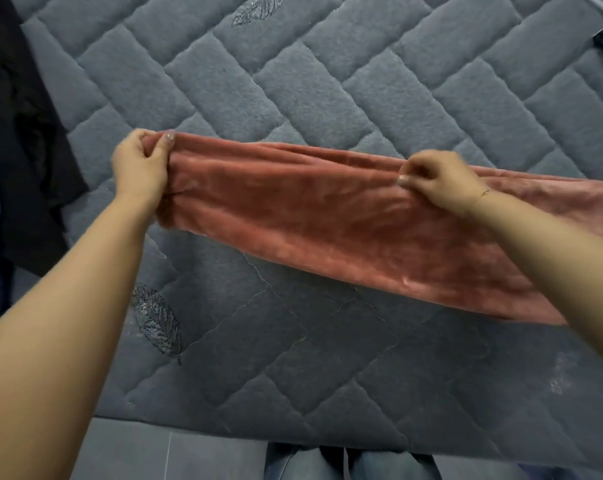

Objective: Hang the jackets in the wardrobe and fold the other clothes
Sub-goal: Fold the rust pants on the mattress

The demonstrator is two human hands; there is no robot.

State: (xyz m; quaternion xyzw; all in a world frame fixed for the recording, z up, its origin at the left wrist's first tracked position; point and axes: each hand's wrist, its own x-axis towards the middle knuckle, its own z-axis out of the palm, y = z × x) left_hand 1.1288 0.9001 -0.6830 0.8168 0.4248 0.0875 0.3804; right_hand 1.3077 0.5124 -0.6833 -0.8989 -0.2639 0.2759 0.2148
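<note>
- Both bare arms are reaching forward and slightly inward from the lower corners of the view.
- The left hand point(140, 164) is curling its fingers and thumb around one end of the cloth point(328, 216), thumbnail facing up.
- The right hand point(435, 178) is pinching the cloth's upper edge, fingers bent and knuckles up, with a thin bracelet point(482, 194) lying on the wrist.
- The two hands are holding well apart at about the same height, the left wrist bent a little inward.

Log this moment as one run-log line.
step: folding | left hand: grips pink garment end | right hand: pinches top edge | garment: held over grey quilt | dark clothes: left
</note>
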